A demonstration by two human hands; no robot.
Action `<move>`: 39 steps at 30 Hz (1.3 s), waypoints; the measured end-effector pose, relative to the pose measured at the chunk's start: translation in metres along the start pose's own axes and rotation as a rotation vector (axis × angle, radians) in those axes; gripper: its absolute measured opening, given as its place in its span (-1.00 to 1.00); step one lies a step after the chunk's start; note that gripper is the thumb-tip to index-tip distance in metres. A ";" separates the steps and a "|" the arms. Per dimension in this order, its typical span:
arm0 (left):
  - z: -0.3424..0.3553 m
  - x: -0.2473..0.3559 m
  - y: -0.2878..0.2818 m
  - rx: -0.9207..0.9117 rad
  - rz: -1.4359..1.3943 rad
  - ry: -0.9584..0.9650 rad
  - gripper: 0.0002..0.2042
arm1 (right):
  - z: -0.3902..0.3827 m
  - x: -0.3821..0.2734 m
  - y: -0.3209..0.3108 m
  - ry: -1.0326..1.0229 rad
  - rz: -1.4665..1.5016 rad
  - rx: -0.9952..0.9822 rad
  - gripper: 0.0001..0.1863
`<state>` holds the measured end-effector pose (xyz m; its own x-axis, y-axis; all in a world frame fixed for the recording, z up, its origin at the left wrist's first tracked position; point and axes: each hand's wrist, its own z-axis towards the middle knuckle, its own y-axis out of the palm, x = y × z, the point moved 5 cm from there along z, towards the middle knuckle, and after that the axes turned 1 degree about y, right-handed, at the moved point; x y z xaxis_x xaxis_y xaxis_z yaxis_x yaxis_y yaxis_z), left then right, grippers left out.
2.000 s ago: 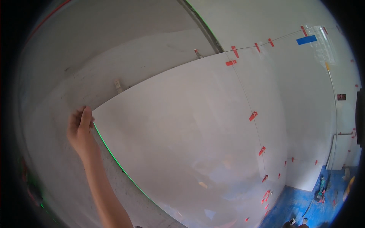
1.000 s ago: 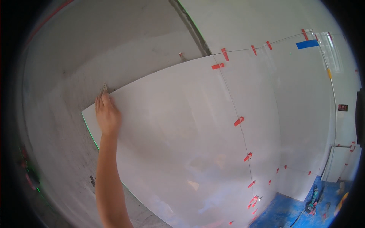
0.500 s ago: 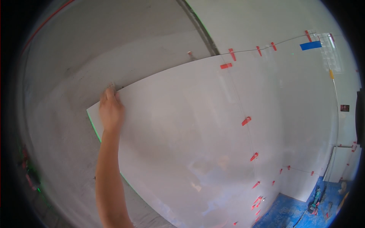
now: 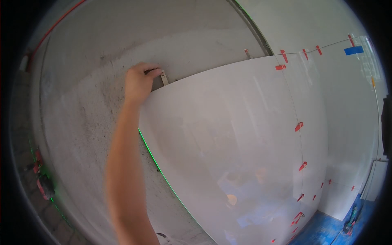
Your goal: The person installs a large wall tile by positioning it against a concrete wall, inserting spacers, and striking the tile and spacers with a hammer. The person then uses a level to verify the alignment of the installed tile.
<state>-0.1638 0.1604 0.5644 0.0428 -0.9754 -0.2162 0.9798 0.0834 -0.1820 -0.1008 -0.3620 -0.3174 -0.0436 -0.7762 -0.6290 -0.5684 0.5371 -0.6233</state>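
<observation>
My left hand [image 4: 141,77] is raised at the top left corner of a large glossy white wall tile [image 4: 220,122]. Thumb and fingers are drawn together at the upper end of a small pale metal clip [image 4: 164,78], which sticks up from the tile's top edge and has a hole in it. How firmly the fingertips grip it is partly hidden. A second clip [image 4: 248,54] stands farther right along the same edge. Bare grey wall [image 4: 102,81] lies behind the hand. My right hand is out of view.
Red levelling wedges [image 4: 299,126] line the tile joints to the right, near blue tape [image 4: 353,50]. A green laser line [image 4: 159,167] follows the tile's left edge. A red and black device [image 4: 44,185] sits far left. Blue sheeting [image 4: 326,224] covers the floor at lower right.
The view has swung left, so the tile and wedges sit farther right. My left hand has shifted from over the tile's top edge to beside the clip, with thumb and fingers now bent toward it.
</observation>
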 end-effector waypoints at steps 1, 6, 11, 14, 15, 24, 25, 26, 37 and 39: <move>0.002 -0.002 0.002 0.001 -0.001 0.002 -0.85 | 0.000 -0.004 0.001 -0.001 0.002 0.002 -0.70; 0.001 -0.001 0.009 0.071 0.058 0.097 -0.87 | -0.005 -0.017 0.009 0.016 0.025 -0.001 -0.71; -0.002 0.004 0.019 0.073 0.197 0.210 -0.90 | -0.011 -0.036 0.010 0.034 0.074 -0.014 -0.71; -0.002 0.009 0.017 0.090 0.244 0.277 -0.90 | -0.014 -0.068 -0.009 0.016 0.124 -0.038 -0.72; -0.003 0.009 0.017 0.105 0.226 0.300 -0.88 | -0.015 -0.087 -0.020 0.005 0.158 -0.046 -0.72; 0.001 -0.006 0.018 0.048 0.205 0.241 -0.91 | -0.064 -0.393 -0.178 -0.969 0.647 -0.063 -0.71; 0.005 0.002 0.018 0.065 0.191 0.247 -0.91 | -0.069 -0.410 -0.188 -1.015 0.616 0.033 -0.74; 0.011 0.009 0.022 0.053 0.145 0.200 -0.91 | -0.075 -0.425 -0.199 -1.058 0.587 0.130 -0.77; 0.009 -0.009 0.019 0.068 0.217 0.158 -0.93 | -0.170 -0.723 -0.274 -1.528 0.693 0.102 -0.49; 0.009 -0.011 0.021 0.039 0.203 0.136 -0.89 | -0.174 -0.747 -0.273 -1.538 0.593 0.149 -0.47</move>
<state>-0.1417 0.1708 0.5715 0.2153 -0.9027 -0.3726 0.9607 0.2643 -0.0851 -0.0556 0.0139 0.4035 0.6414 0.5192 -0.5649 -0.6879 0.7152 -0.1237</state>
